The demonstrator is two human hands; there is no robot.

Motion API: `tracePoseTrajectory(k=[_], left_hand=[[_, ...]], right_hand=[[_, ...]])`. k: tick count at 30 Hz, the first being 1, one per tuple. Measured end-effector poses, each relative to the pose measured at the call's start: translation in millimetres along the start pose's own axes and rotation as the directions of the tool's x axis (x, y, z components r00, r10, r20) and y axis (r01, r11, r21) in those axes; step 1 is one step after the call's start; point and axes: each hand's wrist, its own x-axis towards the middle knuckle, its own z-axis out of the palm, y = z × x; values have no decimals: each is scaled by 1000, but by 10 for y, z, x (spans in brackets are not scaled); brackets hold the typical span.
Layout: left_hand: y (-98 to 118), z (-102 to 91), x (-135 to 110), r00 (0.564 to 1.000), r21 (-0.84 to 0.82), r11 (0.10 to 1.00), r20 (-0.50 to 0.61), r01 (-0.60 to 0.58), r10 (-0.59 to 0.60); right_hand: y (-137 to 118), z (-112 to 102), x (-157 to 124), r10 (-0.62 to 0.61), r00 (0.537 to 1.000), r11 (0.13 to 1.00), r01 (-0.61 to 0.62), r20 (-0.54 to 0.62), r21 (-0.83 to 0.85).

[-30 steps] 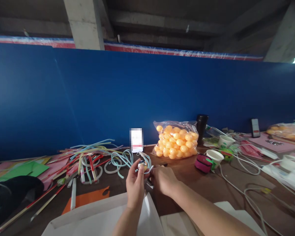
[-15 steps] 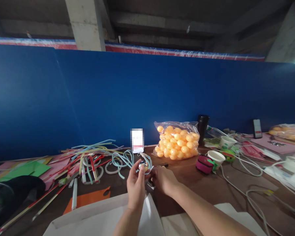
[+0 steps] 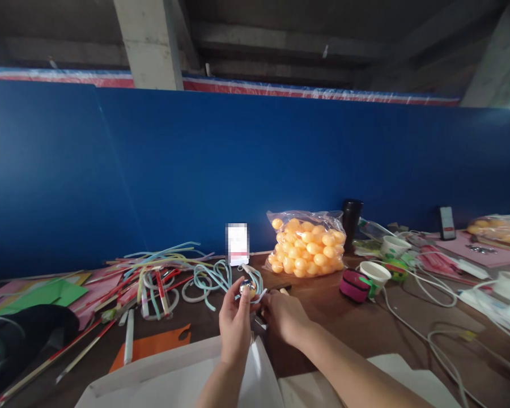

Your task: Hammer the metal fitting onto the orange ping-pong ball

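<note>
Thumb and fingers of my left hand [image 3: 234, 317] close around a shiny silver ball [image 3: 246, 287], held up above the table. Just to its right, my right hand [image 3: 283, 314] has its fingers curled together. What they grip, if anything, is hidden behind the fingers; a small pale bit shows by the fingertips. Behind both hands lie loops of light-blue tubing [image 3: 212, 276]. A small white upright card or screen [image 3: 238, 243], partly blurred out, stands behind them. White paper [image 3: 174, 377] spreads under my left forearm.
A clear bag of orange balls [image 3: 308, 249] sits behind right, near a black bottle [image 3: 352, 224]. Further right are a pink-black pouch [image 3: 355, 285], a paper cup [image 3: 374, 274] and white cables [image 3: 408, 320]. Leftward lie thin tubes [image 3: 153, 260], orange paper [image 3: 153, 344] and green paper [image 3: 46, 297].
My right hand has shifted very slightly, its fingers staying curled near the ball. The left hand and the silver ball stay almost in place.
</note>
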Motion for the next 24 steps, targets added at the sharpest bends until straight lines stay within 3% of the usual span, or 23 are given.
tracePoseTrajectory(k=[24], left_hand=[[-1, -3, -1, 1000, 16, 1000, -7, -15, 16]], right_hand=[[5, 15, -1, 43, 999, 999, -43, -10, -1]])
